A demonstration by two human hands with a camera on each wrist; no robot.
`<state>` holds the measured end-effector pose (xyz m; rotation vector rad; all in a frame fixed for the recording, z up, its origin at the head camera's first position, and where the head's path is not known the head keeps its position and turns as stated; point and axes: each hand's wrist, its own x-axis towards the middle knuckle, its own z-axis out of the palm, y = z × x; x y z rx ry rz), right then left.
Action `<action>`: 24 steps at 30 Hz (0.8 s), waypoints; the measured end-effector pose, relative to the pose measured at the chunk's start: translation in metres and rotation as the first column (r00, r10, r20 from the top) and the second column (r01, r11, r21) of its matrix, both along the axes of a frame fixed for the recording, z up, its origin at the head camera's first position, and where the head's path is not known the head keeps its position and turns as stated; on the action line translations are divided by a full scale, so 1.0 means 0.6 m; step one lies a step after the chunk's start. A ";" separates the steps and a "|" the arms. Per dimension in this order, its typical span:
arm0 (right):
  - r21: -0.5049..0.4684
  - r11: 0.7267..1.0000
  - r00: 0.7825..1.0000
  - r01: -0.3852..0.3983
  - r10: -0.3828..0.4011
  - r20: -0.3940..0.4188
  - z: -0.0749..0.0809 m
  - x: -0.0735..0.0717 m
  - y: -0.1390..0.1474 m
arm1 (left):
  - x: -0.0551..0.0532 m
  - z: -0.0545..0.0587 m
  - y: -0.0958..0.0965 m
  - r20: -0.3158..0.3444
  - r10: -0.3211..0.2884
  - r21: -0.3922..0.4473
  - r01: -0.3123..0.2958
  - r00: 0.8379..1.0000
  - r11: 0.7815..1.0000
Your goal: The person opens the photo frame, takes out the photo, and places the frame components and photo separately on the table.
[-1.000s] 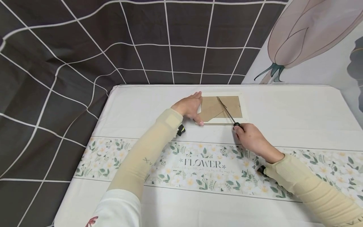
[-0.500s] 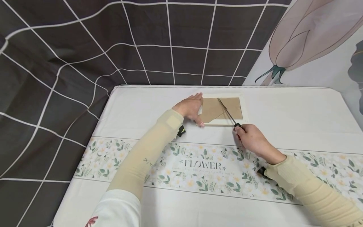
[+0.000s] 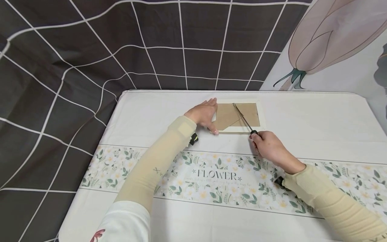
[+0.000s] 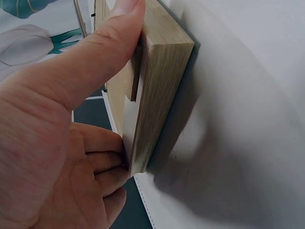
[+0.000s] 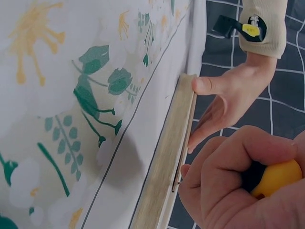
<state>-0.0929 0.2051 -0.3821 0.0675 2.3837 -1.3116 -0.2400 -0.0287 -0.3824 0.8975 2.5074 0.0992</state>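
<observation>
A picture frame (image 3: 261, 116) with a pale wooden side (image 4: 164, 86) lies back up near the table's far edge. A brown backing board (image 3: 223, 112) fills its middle. My left hand (image 3: 205, 116) spans the frame's left end, thumb on the near corner and fingers at the far corner, pressing on it. My right hand (image 3: 270, 144) grips a screwdriver (image 3: 245, 121) by its black and yellow handle (image 5: 280, 179). The screwdriver's thin shaft slants over the backing board, its tip close to the board's far edge.
A white tablecloth (image 3: 317, 124) with a floral band (image 3: 217, 195) covers the table. Behind it hangs a dark cloth (image 3: 157, 43) with a white grid, beside a flower-print panel (image 3: 320, 43) at the right. Both forearms wear beige sleeves (image 3: 151, 168) and wrist straps.
Both hands keep their places on the frame and the screwdriver. The screwdriver's shaft has shifted very slightly over the board; the head view has drifted a little.
</observation>
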 end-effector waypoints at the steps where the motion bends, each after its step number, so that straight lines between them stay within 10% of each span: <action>1: -0.003 1.000 1.000 0.000 0.000 0.003 0.000 -0.001 0.000 | 0.000 0.000 0.000 0.002 0.002 -0.001 -0.002 1.000 1.000; 24: 0.086 0.996 0.999 -0.002 0.006 -0.040 -0.006 0.005 -0.007 | 0.003 0.012 0.017 -0.039 0.044 -0.093 -0.047 0.998 0.995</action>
